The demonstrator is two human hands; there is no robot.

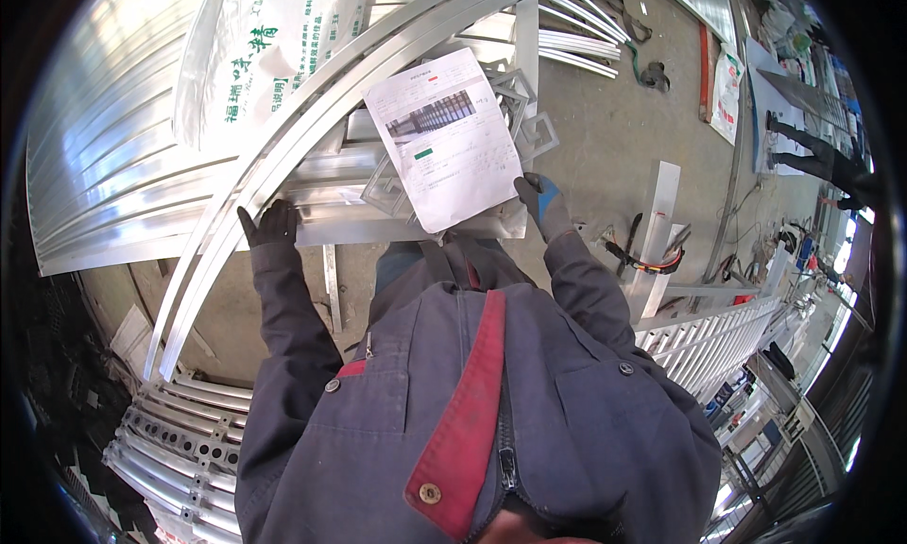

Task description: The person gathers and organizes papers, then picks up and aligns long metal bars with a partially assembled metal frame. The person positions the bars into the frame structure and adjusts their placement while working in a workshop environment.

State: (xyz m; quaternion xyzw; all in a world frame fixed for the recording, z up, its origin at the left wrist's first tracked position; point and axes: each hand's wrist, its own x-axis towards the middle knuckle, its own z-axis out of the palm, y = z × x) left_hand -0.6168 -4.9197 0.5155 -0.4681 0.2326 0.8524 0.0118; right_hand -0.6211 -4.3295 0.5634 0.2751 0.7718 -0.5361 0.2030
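Observation:
My left hand (273,226), in a dark glove, lies on the ribbed metal sheet (331,209) with its thumb spread from the fingers. Beside it run two long curved metal bars (293,119), the thumb close to the nearer one. A printed paper sheet (449,166) with a dark photo and handwriting rests tilted over several square metal frames (385,187). At its lower right corner, my right hand (543,202), in a dark and blue glove, has its fingers closed on the paper's edge. Part of those fingers is hidden.
A white plastic bag (213,72) with green print covers part of the metal sheets. Metal strips (581,43) and a dark strap (652,75) lie on the floor. A slatted metal panel (709,341) and cables stand right; stacked curved tubes (179,459) lie lower left. Another person's legs (812,152) show far right.

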